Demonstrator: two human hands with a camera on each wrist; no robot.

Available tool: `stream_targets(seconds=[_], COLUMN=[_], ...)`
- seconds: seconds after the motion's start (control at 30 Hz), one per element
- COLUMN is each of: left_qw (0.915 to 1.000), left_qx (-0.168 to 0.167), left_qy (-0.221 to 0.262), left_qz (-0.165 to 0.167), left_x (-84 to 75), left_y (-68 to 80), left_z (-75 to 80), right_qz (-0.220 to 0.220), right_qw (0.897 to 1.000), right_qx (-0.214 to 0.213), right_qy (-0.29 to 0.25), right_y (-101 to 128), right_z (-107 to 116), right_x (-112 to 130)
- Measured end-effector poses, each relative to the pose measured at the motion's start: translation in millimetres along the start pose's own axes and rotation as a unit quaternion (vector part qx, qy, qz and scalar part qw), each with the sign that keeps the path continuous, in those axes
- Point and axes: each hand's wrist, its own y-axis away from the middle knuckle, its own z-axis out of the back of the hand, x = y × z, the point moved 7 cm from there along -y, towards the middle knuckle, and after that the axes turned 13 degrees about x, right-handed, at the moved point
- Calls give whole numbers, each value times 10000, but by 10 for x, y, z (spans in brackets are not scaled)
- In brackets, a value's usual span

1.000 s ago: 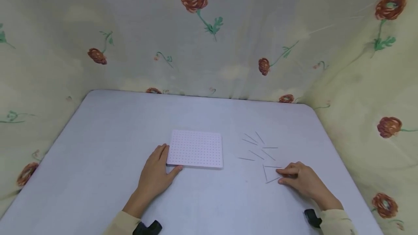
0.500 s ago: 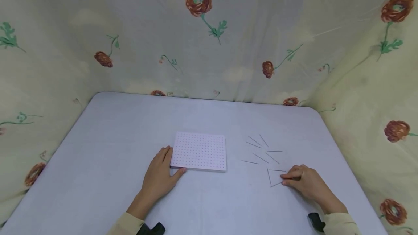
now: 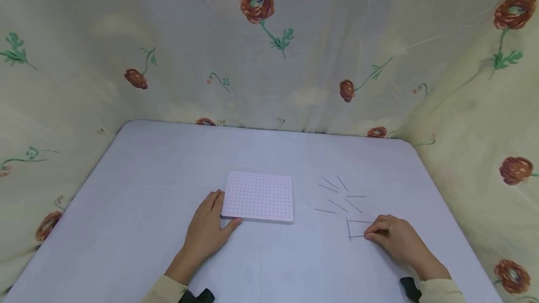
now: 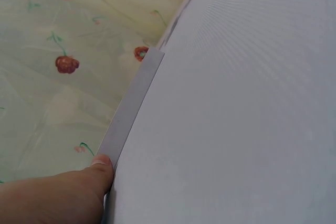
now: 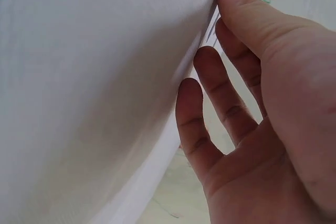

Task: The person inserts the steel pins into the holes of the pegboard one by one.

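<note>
In the head view a white board with a grid of small holes lies flat on the table. My left hand rests at its near left corner, fingers straight along the left side. The left thumb touches the board's front edge in the left wrist view. My right hand pinches the right end of a thin dark stick between thumb and index finger, low at the tabletop. A second stick lies beyond it, and a third stick stretches across their left ends.
Several more thin sticks lie scattered on the white table between the board and the right hand. A flower-patterned curtain surrounds the table's back and sides.
The right hand has turned the near stick from a slant to nearly parallel with the far one. The left hand stays at the board. The head view has shifted slightly.
</note>
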Motion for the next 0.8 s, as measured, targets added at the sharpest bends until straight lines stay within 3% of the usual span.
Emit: stream_targets(seconds=[0.27,0.47,0.67,0.8], left_qw=[10000,9999,9999,9998], left_qx=[-95,-81,-164,-168], left_qy=[-2,59,-34,-51], left_qz=[1,-21,25,54], left_x=[12,3,32,52], left_y=[-13,-34,-34,-30], left_z=[-21,-42,-56,-42], right_qz=[45,28,-548,-435], right_qw=[9998,9998,9981,9971], right_qx=[161,-80,19,-330], right_qy=[88,174,-263,-522], right_y=[-4,51,40,16], right_z=[-15,20,53,123], right_x=[42,41,2,32])
